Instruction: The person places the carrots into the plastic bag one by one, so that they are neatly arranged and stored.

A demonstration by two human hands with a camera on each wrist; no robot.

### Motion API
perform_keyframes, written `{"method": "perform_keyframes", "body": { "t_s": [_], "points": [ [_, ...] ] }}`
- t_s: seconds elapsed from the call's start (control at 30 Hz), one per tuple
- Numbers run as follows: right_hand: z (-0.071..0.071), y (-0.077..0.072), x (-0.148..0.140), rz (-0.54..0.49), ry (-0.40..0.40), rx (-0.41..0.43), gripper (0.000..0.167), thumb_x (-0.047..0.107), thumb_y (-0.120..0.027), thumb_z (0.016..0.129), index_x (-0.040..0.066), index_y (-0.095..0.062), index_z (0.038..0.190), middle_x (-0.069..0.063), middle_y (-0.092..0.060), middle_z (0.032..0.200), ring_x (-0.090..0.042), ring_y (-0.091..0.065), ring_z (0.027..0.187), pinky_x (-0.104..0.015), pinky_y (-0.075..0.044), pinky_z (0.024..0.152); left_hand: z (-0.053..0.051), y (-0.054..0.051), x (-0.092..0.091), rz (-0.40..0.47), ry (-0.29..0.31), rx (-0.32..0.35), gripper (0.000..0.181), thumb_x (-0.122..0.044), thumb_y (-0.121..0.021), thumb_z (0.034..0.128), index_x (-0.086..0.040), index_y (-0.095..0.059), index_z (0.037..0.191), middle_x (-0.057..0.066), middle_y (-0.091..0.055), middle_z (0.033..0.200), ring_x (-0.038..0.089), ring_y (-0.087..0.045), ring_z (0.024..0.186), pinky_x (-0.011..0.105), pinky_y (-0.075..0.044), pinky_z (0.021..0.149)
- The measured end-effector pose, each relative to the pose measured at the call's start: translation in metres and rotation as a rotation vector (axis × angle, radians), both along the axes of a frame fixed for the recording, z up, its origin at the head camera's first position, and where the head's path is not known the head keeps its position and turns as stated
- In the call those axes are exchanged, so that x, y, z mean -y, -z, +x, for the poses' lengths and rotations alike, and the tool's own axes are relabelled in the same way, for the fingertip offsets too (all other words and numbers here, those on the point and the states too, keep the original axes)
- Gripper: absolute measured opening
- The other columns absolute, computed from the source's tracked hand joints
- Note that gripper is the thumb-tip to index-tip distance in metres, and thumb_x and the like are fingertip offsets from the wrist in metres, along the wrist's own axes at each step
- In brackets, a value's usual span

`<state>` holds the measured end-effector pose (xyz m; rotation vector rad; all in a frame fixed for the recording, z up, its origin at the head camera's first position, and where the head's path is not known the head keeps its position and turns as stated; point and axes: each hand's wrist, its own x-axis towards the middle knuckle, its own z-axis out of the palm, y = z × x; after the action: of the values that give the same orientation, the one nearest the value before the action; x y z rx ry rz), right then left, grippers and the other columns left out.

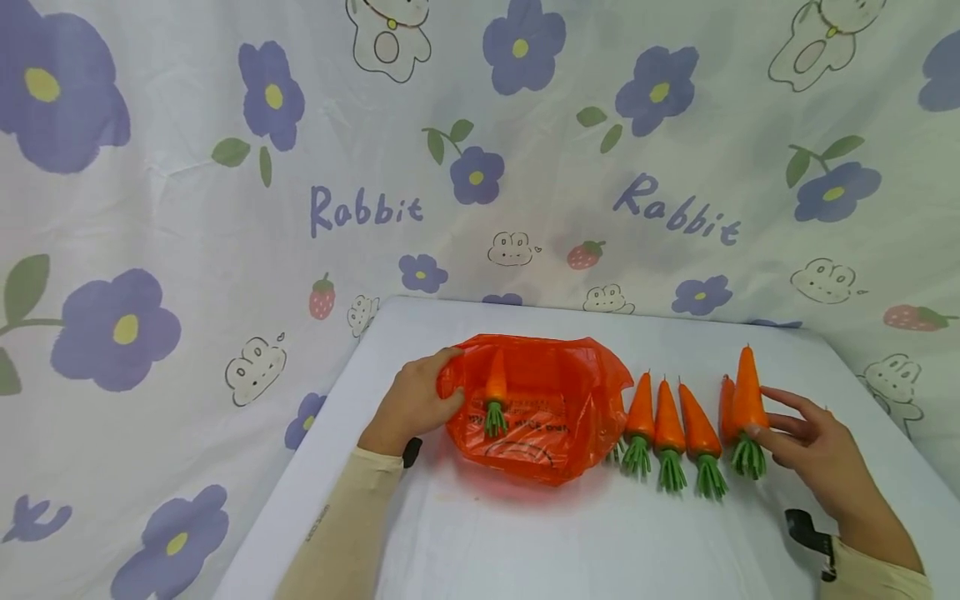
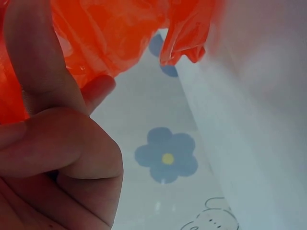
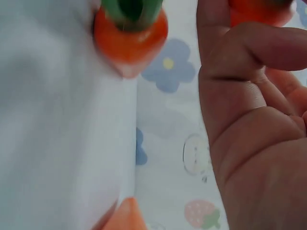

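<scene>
A red plastic bag [image 1: 525, 442] lies with its mouth spread, one carrot [image 1: 497, 385] inside at its left part. My left hand [image 1: 417, 402] grips the bag's left rim; in the left wrist view the fingers of that hand [image 2: 57, 124] are bent at the red plastic [image 2: 110, 33]. My right hand [image 1: 825, 454] pinches an orange carrot with green stems [image 1: 748, 400], tip up, at the right of the row. The right wrist view shows this hand [image 3: 259, 110] against an orange carrot [image 3: 259, 10], cut off by the frame's top.
Between the bag and my right hand several carrots lie side by side, among them one at the middle [image 1: 669, 425] and one to its right [image 1: 699, 425]. The white table [image 1: 570, 550] meets a patterned curtain [image 1: 525, 208] behind.
</scene>
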<state>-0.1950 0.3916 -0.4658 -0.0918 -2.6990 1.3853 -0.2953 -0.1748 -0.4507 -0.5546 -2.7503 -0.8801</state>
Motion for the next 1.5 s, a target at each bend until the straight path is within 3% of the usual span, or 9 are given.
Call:
{"method": "perform_keyframes", "body": {
  "t_s": [0.1, 0.2, 0.43, 0.5, 0.67, 0.73, 1.03, 1.23, 1.5],
  "points": [
    [-0.001, -0.005, 0.004, -0.080, -0.063, -0.017, 0.074, 0.029, -0.073, 0.101, 0.022, -0.036, 0.165, 0.007, -0.070, 0.124, 0.001, -0.069, 0.098, -0.031, -0.061, 0.074, 0.000, 0.000, -0.001, 0.000, 0.006, 0.003, 0.059, -0.029, -0.071, 0.0906, -0.018, -0.059, 0.147, 0.005, -0.071, 0.121, 0.024, -0.066, 0.097, 0.039, -0.062, 0.081],
    [-0.003, -0.014, 0.015, -0.131, -0.110, -0.032, 0.074, 0.023, -0.073, 0.102, 0.024, -0.035, 0.166, 0.018, -0.071, 0.119, -0.001, -0.070, 0.102, -0.029, -0.061, 0.076, -0.001, -0.001, -0.002, 0.001, 0.005, -0.008, 0.059, -0.030, -0.071, 0.0905, -0.018, -0.059, 0.147, 0.005, -0.071, 0.122, 0.024, -0.066, 0.098, 0.039, -0.062, 0.082],
    [-0.008, -0.041, 0.053, -0.146, -0.193, -0.083, 0.080, 0.019, -0.077, 0.098, 0.027, -0.035, 0.166, 0.005, -0.073, 0.123, -0.011, -0.073, 0.103, -0.034, -0.064, 0.077, -0.001, -0.002, -0.002, -0.004, 0.004, -0.023, 0.059, -0.031, -0.071, 0.0909, -0.020, -0.058, 0.147, 0.005, -0.070, 0.124, 0.025, -0.066, 0.101, 0.041, -0.062, 0.084],
    [-0.013, -0.052, 0.067, -0.156, -0.214, -0.083, 0.082, 0.020, -0.079, 0.097, 0.030, -0.035, 0.165, -0.001, -0.072, 0.126, -0.015, -0.074, 0.100, -0.037, -0.064, 0.070, -0.001, -0.001, -0.001, -0.003, 0.004, -0.026, 0.059, -0.031, -0.071, 0.0909, -0.020, -0.059, 0.147, 0.005, -0.070, 0.123, 0.026, -0.066, 0.100, 0.041, -0.062, 0.083],
    [-0.028, -0.084, 0.108, -0.167, -0.317, -0.079, 0.086, 0.023, -0.082, 0.094, 0.033, -0.035, 0.165, -0.017, -0.066, 0.135, -0.023, -0.076, 0.103, -0.037, -0.064, 0.076, 0.000, 0.000, 0.001, 0.012, -0.009, -0.019, 0.060, -0.031, -0.072, 0.0906, -0.020, -0.059, 0.148, 0.006, -0.070, 0.122, 0.026, -0.066, 0.099, 0.041, -0.063, 0.082],
    [-0.035, -0.094, 0.126, -0.174, -0.367, -0.068, 0.086, 0.024, -0.084, 0.093, 0.034, -0.037, 0.164, -0.018, -0.065, 0.136, -0.026, -0.075, 0.106, -0.037, -0.063, 0.085, 0.000, 0.001, 0.002, 0.020, -0.010, -0.013, 0.060, -0.031, -0.071, 0.0907, -0.020, -0.058, 0.148, 0.006, -0.070, 0.122, 0.026, -0.066, 0.099, 0.041, -0.063, 0.082],
    [-0.067, -0.126, 0.207, -0.196, -0.491, 0.002, 0.091, 0.033, -0.093, 0.082, 0.042, -0.043, 0.158, -0.012, -0.067, 0.130, -0.029, -0.074, 0.107, -0.049, -0.063, 0.086, -0.002, 0.004, -0.002, 0.030, 0.016, -0.020, 0.058, -0.028, -0.072, 0.0908, -0.020, -0.059, 0.147, 0.004, -0.070, 0.121, 0.024, -0.066, 0.099, 0.039, -0.062, 0.082],
    [-0.088, -0.133, 0.257, -0.240, -0.574, -0.019, 0.091, 0.029, -0.095, 0.080, 0.045, -0.045, 0.155, -0.010, -0.068, 0.126, -0.028, -0.076, 0.102, -0.048, -0.063, 0.086, -0.001, 0.004, -0.003, 0.036, 0.044, -0.028, 0.060, -0.025, -0.073, 0.0901, -0.017, -0.059, 0.147, 0.002, -0.070, 0.121, 0.023, -0.066, 0.099, 0.037, -0.061, 0.082],
    [-0.105, -0.113, 0.307, -0.216, -0.679, 0.002, 0.090, 0.027, -0.094, 0.081, 0.042, -0.045, 0.156, -0.008, -0.070, 0.123, -0.026, -0.077, 0.100, -0.045, -0.063, 0.086, -0.001, 0.003, -0.002, 0.058, 0.061, -0.058, 0.061, -0.024, -0.072, 0.0888, -0.019, -0.058, 0.148, -0.002, -0.070, 0.110, 0.016, -0.065, 0.086, 0.031, -0.059, 0.073]
  ]
}}
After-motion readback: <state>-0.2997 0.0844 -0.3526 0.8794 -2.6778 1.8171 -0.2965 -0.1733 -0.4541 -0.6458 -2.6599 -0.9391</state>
